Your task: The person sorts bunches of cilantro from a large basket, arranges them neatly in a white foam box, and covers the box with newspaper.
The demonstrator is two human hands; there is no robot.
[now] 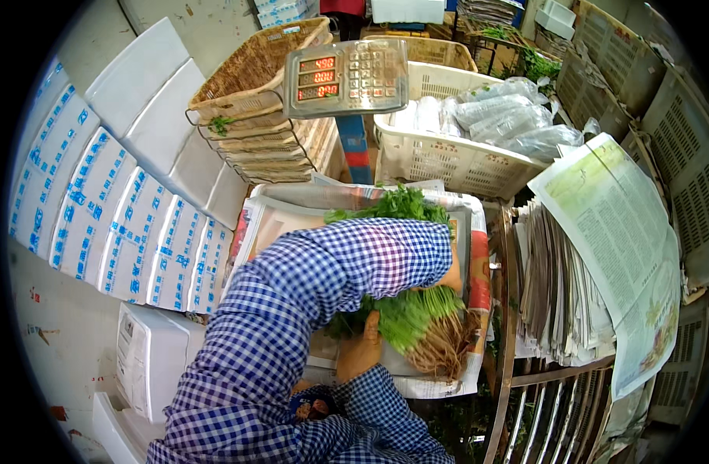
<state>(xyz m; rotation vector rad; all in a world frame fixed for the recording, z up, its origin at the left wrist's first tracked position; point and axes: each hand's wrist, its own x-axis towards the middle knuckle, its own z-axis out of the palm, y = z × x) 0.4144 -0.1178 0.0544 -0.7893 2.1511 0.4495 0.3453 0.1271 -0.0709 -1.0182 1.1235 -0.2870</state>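
A bunch of leafy greens with long brown roots [416, 332] lies on a newspaper-lined tray [474, 232] in front of me. My left arm in a checked sleeve reaches across it, and my left hand [449, 274], partly covered by the cuff, grips the stems at the bunch's upper right. Lower down, my right hand [358, 348] is closed on the left part of the same greens, its fingers partly in the leaves. More dark green leaves [404, 201] show behind my left forearm. A digital scale display [346, 77] stands on a post beyond the tray.
Stacked white foam boxes [138, 224] line the left. Brown crates [257, 131] stand behind, beside a cream crate [455, 166] of plastic-bagged items [509, 112]. At right, newspapers [555, 294] lie on a metal rack [548, 417], with more crates [679, 155] along the edge.
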